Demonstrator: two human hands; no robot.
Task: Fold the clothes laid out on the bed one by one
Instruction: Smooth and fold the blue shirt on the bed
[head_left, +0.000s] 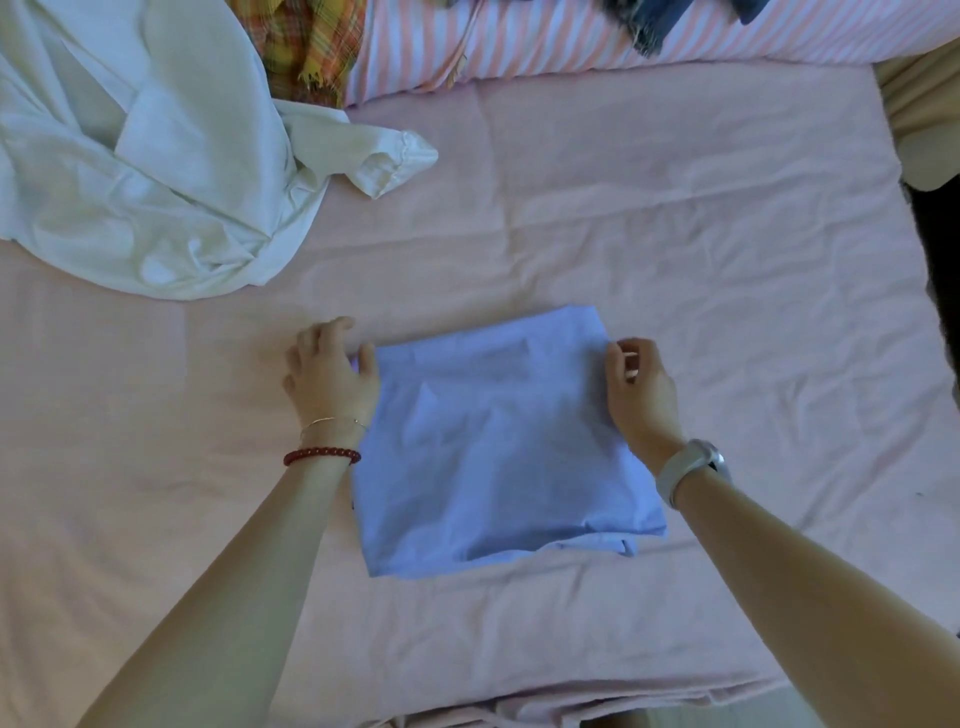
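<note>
A light blue garment (498, 441) lies folded into a rough square in the middle of the pink bed sheet (701, 249). My left hand (330, 371) sits at the garment's far left corner, thumb on the blue edge and fingers curled against the sheet. My right hand (639, 387) is at the far right corner, fingers curled with the tips at the blue fabric's edge. Whether either hand actually pinches the cloth is hard to tell. A crumpled white garment (156, 171) lies unfolded at the far left.
A plaid orange and yellow cloth (311, 41) and a dark blue item (670, 15) lie at the back on a pink-and-white striped pillow (519, 47). The bed's right edge drops off beside a beige object (924, 114).
</note>
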